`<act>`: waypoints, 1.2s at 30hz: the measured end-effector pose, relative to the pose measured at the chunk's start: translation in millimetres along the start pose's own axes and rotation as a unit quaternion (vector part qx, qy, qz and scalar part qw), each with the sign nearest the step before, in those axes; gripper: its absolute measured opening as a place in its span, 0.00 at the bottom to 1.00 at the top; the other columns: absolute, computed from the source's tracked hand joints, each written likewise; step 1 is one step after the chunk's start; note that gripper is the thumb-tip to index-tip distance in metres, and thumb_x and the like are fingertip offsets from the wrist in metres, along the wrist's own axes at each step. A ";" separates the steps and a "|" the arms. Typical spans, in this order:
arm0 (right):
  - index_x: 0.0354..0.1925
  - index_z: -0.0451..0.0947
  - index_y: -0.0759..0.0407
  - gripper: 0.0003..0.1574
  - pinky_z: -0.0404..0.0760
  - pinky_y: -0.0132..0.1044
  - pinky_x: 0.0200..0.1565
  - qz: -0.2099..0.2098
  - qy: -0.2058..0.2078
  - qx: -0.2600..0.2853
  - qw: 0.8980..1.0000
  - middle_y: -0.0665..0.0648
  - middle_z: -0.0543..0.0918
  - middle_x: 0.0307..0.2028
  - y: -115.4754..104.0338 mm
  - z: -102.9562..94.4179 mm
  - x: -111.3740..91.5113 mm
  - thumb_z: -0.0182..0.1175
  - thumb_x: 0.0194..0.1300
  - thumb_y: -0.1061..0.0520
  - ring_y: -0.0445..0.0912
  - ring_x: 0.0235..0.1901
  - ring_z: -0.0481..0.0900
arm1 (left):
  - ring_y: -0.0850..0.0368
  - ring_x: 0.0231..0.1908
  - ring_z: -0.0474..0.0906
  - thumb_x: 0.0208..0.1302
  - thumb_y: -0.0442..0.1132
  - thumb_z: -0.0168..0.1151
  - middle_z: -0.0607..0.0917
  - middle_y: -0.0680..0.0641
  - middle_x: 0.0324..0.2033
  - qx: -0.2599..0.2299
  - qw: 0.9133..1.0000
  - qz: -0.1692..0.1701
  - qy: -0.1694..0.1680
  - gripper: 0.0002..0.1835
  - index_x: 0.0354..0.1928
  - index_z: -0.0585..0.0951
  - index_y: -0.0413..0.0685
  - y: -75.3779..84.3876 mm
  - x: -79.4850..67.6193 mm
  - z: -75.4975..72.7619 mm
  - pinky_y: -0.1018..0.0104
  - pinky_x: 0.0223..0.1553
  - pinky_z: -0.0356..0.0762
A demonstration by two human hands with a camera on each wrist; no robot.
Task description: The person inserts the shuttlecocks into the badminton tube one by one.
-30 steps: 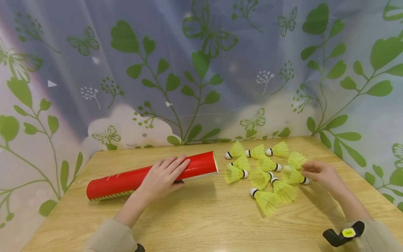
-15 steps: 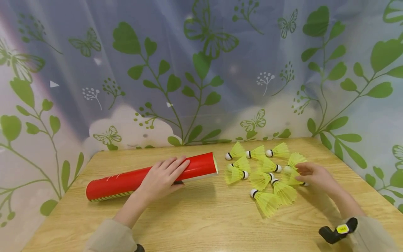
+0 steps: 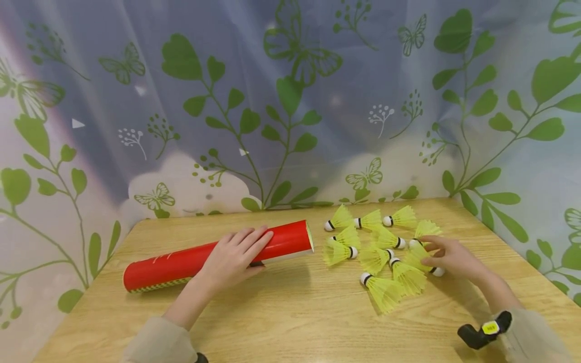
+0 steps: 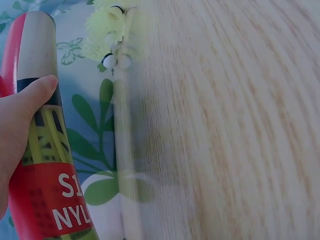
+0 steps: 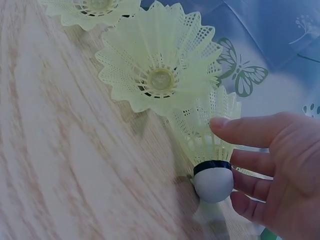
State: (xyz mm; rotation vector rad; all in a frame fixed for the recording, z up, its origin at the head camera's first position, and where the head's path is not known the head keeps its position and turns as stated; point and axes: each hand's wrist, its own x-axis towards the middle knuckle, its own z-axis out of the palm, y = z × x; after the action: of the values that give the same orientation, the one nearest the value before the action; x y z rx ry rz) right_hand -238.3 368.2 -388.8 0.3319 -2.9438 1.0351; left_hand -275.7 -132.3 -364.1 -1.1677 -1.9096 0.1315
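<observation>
My left hand [image 3: 236,253] grips the red shuttlecock tube [image 3: 168,266] round its middle, fingers over the top and thumb on the near side. The tube lies at a slant with its open end toward the right; in the left wrist view its printed window [image 4: 50,200] shows below the thumb. At the right, my right hand [image 3: 456,259] holds a yellow shuttlecock [image 5: 213,182] loosely. In the right wrist view the thumb [image 5: 237,131] lies over the skirt and the other fingers sit beside the white cork. Another shuttlecock [image 5: 161,77] with its skirt open overlaps it.
Several more yellow shuttlecocks [image 3: 385,292] lie scattered on the wooden table [image 3: 290,322] between the tube and my right hand. A curtain [image 3: 327,126] with leaf and butterfly prints hangs behind the table and along its sides.
My right hand has moved left and closer in around the shuttlecock, whose cork has shifted slightly toward me. The left hand and the tube have stayed in place.
</observation>
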 end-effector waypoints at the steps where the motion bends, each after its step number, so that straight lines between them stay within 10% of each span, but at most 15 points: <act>1: 0.64 0.60 0.72 0.41 0.79 0.45 0.37 -0.004 -0.006 -0.001 1.000 0.79 0.72 0.51 0.3 -0.5 0.0 0.63 0.61 0.53 0.62 0.43 0.78 | 0.47 0.47 0.77 0.41 0.53 0.76 0.78 0.44 0.56 0.000 1.000 0.000 0.000 0.44 0.62 0.72 0.44 0.1 -0.1 -0.1 0.56 0.41 0.77; 36: 0.50 0.72 0.75 0.29 0.79 0.50 0.37 0.009 0.084 -0.072 0.994 0.78 0.72 0.52 16.3 -14.6 -16.0 0.63 0.61 0.53 0.64 0.40 0.79 | 0.47 0.45 0.78 0.37 0.54 0.77 0.78 0.44 0.56 0.014 1.000 0.004 0.013 0.46 0.61 0.72 0.44 -2.5 -4.7 2.3 0.57 0.38 0.78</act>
State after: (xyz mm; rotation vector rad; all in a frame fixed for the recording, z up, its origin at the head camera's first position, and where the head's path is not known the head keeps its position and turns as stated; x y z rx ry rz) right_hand -226.9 392.7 -388.7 0.2060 -2.8543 0.8014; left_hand -278.2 -136.6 -367.2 -1.1519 -1.8750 0.1466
